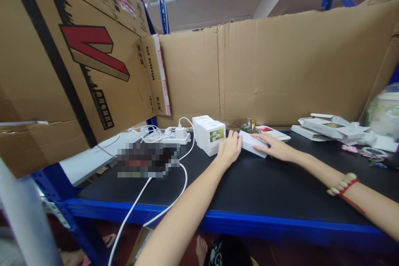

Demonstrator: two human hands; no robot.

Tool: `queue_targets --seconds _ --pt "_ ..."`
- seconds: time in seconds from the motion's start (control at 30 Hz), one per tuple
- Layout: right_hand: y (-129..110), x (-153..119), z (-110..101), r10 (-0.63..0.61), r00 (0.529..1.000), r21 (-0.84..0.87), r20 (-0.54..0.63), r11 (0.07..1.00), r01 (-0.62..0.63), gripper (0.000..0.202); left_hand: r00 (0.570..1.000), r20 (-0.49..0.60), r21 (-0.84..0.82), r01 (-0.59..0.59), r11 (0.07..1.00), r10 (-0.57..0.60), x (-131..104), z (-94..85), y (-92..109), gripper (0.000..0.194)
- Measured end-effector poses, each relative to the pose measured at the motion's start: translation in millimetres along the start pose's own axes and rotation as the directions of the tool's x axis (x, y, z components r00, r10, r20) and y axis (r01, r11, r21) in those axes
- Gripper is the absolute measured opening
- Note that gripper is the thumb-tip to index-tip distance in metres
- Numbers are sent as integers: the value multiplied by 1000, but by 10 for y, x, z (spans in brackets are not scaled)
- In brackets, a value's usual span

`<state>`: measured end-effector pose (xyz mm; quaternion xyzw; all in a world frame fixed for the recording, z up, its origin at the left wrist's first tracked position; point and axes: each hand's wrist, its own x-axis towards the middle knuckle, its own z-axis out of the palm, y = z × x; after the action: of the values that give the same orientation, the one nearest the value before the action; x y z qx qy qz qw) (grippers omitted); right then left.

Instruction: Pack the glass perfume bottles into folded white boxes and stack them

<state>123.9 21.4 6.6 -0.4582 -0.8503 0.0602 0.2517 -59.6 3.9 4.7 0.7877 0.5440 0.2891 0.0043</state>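
My left hand (230, 148) and my right hand (273, 146) both rest on a small white box (252, 143) lying flat on the black shelf top (264, 187). The left hand grips its left end, the right hand lies over its right side. Just left of the box stands a row of white boxes (208, 133), the front one bearing a small flower picture. Behind the held box a small glass bottle with a gold cap (249, 124) stands upright. A bead bracelet and a red string circle my right wrist.
A white power strip (166, 135) with plugs and white cables sits at the back left. Flat and open white boxes (327, 128) lie at the right. Brown cardboard walls (280, 62) enclose the back and left. The blue shelf edge (249, 220) runs along the front.
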Motion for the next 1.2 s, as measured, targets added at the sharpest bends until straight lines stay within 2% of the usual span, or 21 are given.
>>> queue_targets --seconds 0.17,0.23,0.33,0.43,0.6,0.73,0.83,0.93,1.0,1.07,1.1,1.2 --pt "1 5 -16 -50 998 -23 44 998 51 60 997 -68 -43 -23 999 20 -1 -7 -13 28" --pt "1 4 -16 -62 997 -36 49 997 64 59 987 -88 -19 -135 991 132 -3 -13 -15 28" --pt "-16 -4 -27 -49 998 -44 46 998 51 59 930 -22 36 -365 930 366 -13 -11 -4 33" --pt "-66 -19 -50 -62 996 -30 62 997 64 59 895 65 6 -444 896 442 -19 24 7 48" --pt "-178 -34 -43 -171 980 -32 101 984 175 56 922 115 -71 -364 928 371 7 79 -27 64" --pt "-213 -42 -18 -191 979 -42 75 980 195 56 929 189 -62 -314 948 320 18 55 -45 60" --pt "-214 -52 -25 -171 982 -24 78 984 174 55 930 190 -53 -311 949 315 2 27 -29 55" --pt "-202 -48 -48 -158 987 46 16 987 157 53 954 150 -119 -244 962 260 -17 12 -4 59" --pt "-183 -36 -65 -135 987 108 -91 984 144 54 979 128 -230 -127 965 159 -20 10 14 63" --pt "-160 -23 -80 -90 971 153 -223 980 126 55 992 125 -402 19 915 35 -12 14 36 62" --pt "-150 -19 -86 -66 957 168 -281 979 117 55 992 125 -503 82 861 -21 -4 19 48 59" --pt "-140 -21 -83 -17 931 191 -365 977 92 54 983 155 -779 185 599 -102 29 42 85 50"
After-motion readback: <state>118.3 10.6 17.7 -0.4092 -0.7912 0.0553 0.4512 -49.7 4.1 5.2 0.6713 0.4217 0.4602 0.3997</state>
